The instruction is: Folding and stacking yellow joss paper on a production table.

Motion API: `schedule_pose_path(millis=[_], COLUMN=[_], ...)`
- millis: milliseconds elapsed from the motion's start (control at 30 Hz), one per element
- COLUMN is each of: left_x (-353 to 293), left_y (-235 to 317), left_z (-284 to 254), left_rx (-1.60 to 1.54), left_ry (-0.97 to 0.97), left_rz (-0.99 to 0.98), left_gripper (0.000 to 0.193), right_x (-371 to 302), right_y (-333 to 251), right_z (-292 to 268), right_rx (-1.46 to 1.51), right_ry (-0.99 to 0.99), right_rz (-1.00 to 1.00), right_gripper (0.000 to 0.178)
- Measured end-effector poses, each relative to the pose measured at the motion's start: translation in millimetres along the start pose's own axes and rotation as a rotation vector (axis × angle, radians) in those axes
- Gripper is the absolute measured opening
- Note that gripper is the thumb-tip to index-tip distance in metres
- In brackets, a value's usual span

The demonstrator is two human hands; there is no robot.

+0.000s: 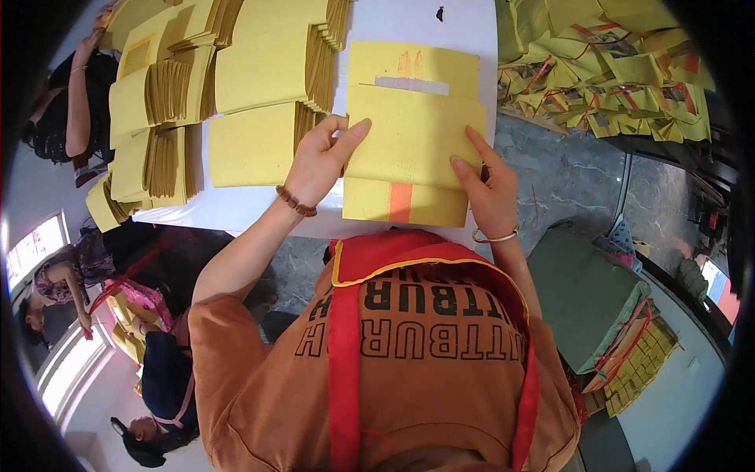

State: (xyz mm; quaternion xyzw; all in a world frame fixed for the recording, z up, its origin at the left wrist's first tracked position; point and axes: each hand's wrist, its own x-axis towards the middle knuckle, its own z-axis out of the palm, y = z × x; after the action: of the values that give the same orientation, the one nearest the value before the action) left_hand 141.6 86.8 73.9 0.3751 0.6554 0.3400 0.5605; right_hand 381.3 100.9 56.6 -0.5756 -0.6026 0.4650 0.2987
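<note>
Before me at the table's front edge is a packet of yellow paper (421, 130), its large middle piece lying over other yellow layers. A layer with an orange strip (400, 202) shows below it, and one with orange marks and a pale grey band (410, 84) shows above. My left hand (324, 161) grips the left edge, thumb on top and fingers curled partly out of sight. At the right edge, my right hand (491, 182) pinches the packet, thumb on its face and index finger stretched along the side.
Rows of folded yellow paper stacks (271, 59) fill the left of the white table (464, 23). Tied yellow bundles (613, 86) are heaped at the far right. A green-covered stack (586, 295) stands right of me. Other people (169, 385) work at the left.
</note>
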Motion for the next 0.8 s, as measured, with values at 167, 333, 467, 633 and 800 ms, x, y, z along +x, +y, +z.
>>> schedule_pose_path(millis=[167,333,467,633,800], left_x=[-10.8,-9.8,-13.9,-14.8,3.1], left_y=[-12.4,-11.9,-4.1,29.7,6.0], left_z=[0.4,2.3,0.8,15.5,45.2], left_rx=[0.066,0.036,0.195,1.093,1.157], left_ry=[0.048,0.045,0.086,0.285,-0.069], left_rz=[0.148,0.163,0.176,0.974,0.908], left_gripper=[0.043,0.052,0.051,0.049,0.065], right_x=[-0.1,0.2,1.4,1.9,3.2], right_y=[-10.0,-9.7,-5.5,-9.0,-9.6], right_z=[-0.1,-0.7,-1.0,-1.8,-1.5], right_rx=[-0.074,-0.078,-0.1,-0.144,-0.107], right_ry=[0.014,0.005,0.017,0.008,0.006], right_rz=[-0.039,-0.014,-0.075,-0.036,-0.065], right_gripper=[0.045,0.045,0.044,0.043,0.043])
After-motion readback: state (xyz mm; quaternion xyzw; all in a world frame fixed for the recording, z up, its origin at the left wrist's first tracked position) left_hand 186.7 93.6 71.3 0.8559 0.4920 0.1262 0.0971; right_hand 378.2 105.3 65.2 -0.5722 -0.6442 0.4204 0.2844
